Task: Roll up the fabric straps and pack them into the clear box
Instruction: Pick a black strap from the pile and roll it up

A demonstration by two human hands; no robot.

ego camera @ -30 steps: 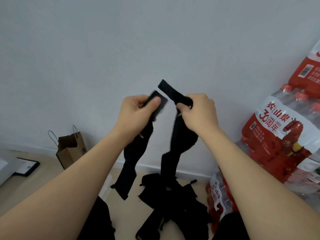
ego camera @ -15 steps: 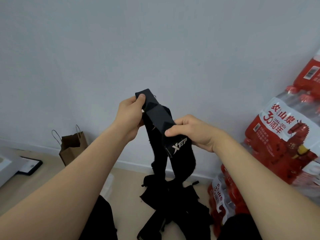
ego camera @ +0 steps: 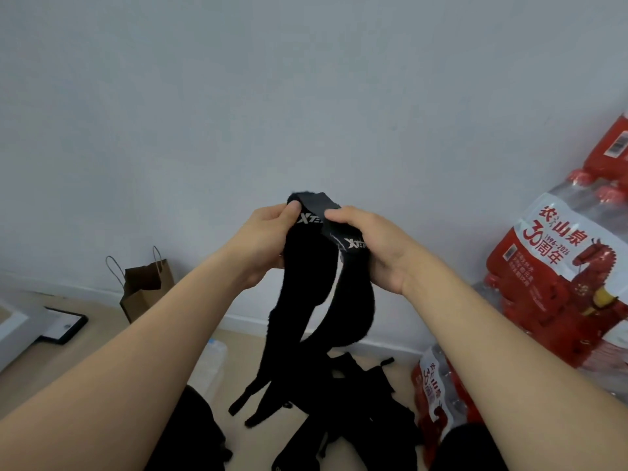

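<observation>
Near the middle of the view both hands hold one black fabric strap with white lettering (ego camera: 326,266) up in front of a pale grey wall (ego camera: 306,96). The left hand (ego camera: 261,243) pinches its upper end, thumb pressed on the lettered face and fingers curled behind. The right hand (ego camera: 373,249) grips the neighbouring lettered stretch, fingers wrapped over the top. The hands sit close together, with the strap bent over between them. Below them it hangs in two limp lengths towards 6 o'clock, and the loose ends dangle just above the floor.

As a judgement, this is the very start of a roll: the top is doubled over, but no tight coil has formed and most of the length is unrolled. At 6 o'clock a heap of further black straps (ego camera: 356,406) lies tangled on the beige floor (ego camera: 68,362), so most of the work seems to remain. No finished roll shows anywhere.

At 7 o'clock, partly behind the left forearm, sits a translucent plastic object (ego camera: 210,362). It may be the clear box, though I cannot tell, nor whether anything is inside.

At 8 o'clock a brown paper bag with cord handles (ego camera: 142,290) stands against the wall. Red shrink-wrapped packs of water bottles (ego camera: 550,283) are stacked from 3 to 5 o'clock.
</observation>
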